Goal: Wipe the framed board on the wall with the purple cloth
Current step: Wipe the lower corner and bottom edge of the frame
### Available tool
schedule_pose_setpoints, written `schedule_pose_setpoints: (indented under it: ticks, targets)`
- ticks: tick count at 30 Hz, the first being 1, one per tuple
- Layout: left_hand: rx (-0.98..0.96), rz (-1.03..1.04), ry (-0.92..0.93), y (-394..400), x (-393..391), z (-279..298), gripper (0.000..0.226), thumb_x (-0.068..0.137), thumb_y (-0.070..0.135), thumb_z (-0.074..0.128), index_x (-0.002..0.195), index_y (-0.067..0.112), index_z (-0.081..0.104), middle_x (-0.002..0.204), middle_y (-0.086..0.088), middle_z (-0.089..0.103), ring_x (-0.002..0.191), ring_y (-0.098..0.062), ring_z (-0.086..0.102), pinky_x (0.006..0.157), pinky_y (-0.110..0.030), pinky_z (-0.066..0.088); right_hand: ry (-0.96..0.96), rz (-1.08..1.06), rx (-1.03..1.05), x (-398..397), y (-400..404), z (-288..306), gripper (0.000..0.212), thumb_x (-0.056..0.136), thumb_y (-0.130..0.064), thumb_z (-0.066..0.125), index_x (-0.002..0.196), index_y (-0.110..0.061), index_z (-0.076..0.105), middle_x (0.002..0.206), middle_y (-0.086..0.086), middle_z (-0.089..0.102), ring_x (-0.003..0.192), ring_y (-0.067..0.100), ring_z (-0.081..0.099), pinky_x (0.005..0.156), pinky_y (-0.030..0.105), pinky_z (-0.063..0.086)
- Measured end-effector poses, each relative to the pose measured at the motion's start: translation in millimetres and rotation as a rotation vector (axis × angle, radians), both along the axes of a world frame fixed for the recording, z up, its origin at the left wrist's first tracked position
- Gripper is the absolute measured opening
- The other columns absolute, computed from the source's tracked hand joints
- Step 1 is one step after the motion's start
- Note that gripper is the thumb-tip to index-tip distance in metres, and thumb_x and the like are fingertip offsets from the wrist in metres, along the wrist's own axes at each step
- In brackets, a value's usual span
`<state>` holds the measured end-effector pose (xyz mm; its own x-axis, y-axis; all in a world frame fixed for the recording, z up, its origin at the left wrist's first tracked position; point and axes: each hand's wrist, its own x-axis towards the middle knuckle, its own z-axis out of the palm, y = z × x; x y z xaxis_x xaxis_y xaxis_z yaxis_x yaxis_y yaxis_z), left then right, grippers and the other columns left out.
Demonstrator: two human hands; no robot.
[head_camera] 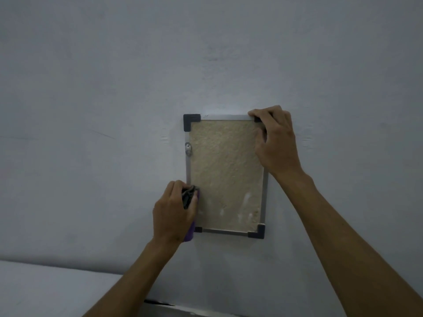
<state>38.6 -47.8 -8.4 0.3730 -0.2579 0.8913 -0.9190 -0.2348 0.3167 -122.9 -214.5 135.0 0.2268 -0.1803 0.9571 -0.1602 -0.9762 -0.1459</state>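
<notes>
Framed board [225,170] under purple cloth [190,197]

The scene is dim and bluish-grey, with soft, grainy detail. A faint bright patch glows on the wall [225,109] just above the framed board [225,170]. Shadows are weak; wide-angle bending shows toward the edges.

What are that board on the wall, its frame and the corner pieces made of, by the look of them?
The board's panel looks like cork or coarse fibre: tan, matt and grainy, with pale smears low down. The frame rails seem to be brushed metal, probably aluminium: thin, grey, faintly shiny. The corner caps look like dark moulded plastic. The purple cloth in the left hand is soft fabric, bunched.
</notes>
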Motion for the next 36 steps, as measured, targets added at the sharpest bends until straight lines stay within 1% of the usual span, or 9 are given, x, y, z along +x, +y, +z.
schedule_pose_setpoints:
  ticks: [2,4,6,10,16,22,28,33,36]
  targets:
    - [-0.081,0.011,0.015,-0.5,5.0,20.1,0.019,0.089,0.026,0.072,0.093,0.013,0.059,0.090,0.000,0.060,0.072,-0.007,0.053,0.062,-0.008,0.042,-0.001,0.000,-0.001,0.1,0.8,0.4,0.033,0.096,0.002,0.050,0.125,-0.007,0.064,0.117,0.007,0.057,0.113,0.021,0.047,0.095,0.016,0.038]
    - [-0.109,0.000,0.001,-1.8,9.1,36.7,0.020,0.089,0.025,0.073,0.095,0.012,0.059,0.092,-0.001,0.061,0.075,-0.006,0.051,0.064,-0.005,0.037,-0.006,-0.003,0.003,0.5,0.6,0.3,0.034,0.095,0.002,0.050,0.125,-0.007,0.064,0.116,0.007,0.057,0.113,0.021,0.047,0.094,0.015,0.036]
    - [-0.054,-0.029,-0.058,-1.3,8.3,34.0,0.020,0.089,0.025,0.073,0.095,0.012,0.059,0.091,-0.001,0.060,0.074,-0.006,0.052,0.064,-0.009,0.040,-0.009,-0.006,0.005,1.1,-0.5,-0.7,0.035,0.095,0.002,0.049,0.125,-0.006,0.064,0.116,0.007,0.057,0.113,0.021,0.047,0.094,0.012,0.034]
    - [0.124,-0.035,-0.080,4.8,3.2,0.4,0.021,0.090,0.029,0.071,0.093,0.014,0.058,0.090,0.002,0.058,0.066,-0.015,0.057,0.055,-0.029,0.051,-0.025,-0.012,0.006,3.4,-2.1,-1.1,0.036,0.095,0.004,0.049,0.125,-0.006,0.064,0.116,0.008,0.057,0.113,0.022,0.047,0.094,0.011,0.034]
    - [0.085,-0.013,-0.099,-1.0,5.4,11.1,0.021,0.089,0.027,0.072,0.095,0.011,0.059,0.092,-0.001,0.059,0.067,-0.015,0.058,0.054,-0.026,0.051,-0.010,-0.009,-0.004,2.9,-2.9,-0.1,0.034,0.095,0.002,0.050,0.125,-0.007,0.064,0.116,0.008,0.057,0.113,0.022,0.047,0.095,0.014,0.036]
    - [-0.083,-0.010,-0.018,-16.9,5.0,15.3,0.023,0.090,0.024,0.071,0.101,0.009,0.058,0.095,-0.004,0.059,0.074,-0.007,0.052,0.063,-0.007,0.037,-0.015,-0.012,-0.013,4.8,-4.0,-2.3,0.034,0.095,0.003,0.051,0.125,-0.007,0.064,0.116,0.008,0.057,0.113,0.022,0.047,0.094,0.015,0.037]
    - [0.091,-0.046,-0.017,-7.5,-5.4,-25.1,0.020,0.091,0.024,0.071,0.101,0.010,0.061,0.096,-0.003,0.061,0.073,-0.016,0.062,0.060,-0.028,0.055,-0.031,-0.017,-0.005,5.9,-2.3,-3.0,0.037,0.092,0.005,0.049,0.124,-0.006,0.064,0.116,0.009,0.057,0.113,0.023,0.047,0.094,0.017,0.039]
    - [-0.104,0.002,0.029,-17.1,-4.1,26.3,0.022,0.093,0.027,0.067,0.103,0.010,0.059,0.099,-0.005,0.061,0.079,-0.012,0.057,0.067,-0.020,0.045,-0.027,-0.005,0.000,4.1,-0.3,-2.6,0.035,0.094,0.003,0.049,0.125,-0.006,0.064,0.117,0.009,0.057,0.114,0.024,0.048,0.096,0.020,0.041]
    - [-0.109,-0.003,0.020,-23.3,-3.7,42.0,0.024,0.093,0.027,0.067,0.106,0.009,0.059,0.102,-0.006,0.061,0.081,-0.013,0.058,0.068,-0.021,0.046,-0.022,0.000,-0.006,3.0,-1.1,-2.4,0.035,0.094,0.003,0.049,0.125,-0.006,0.064,0.117,0.009,0.057,0.114,0.024,0.048,0.096,0.022,0.043]
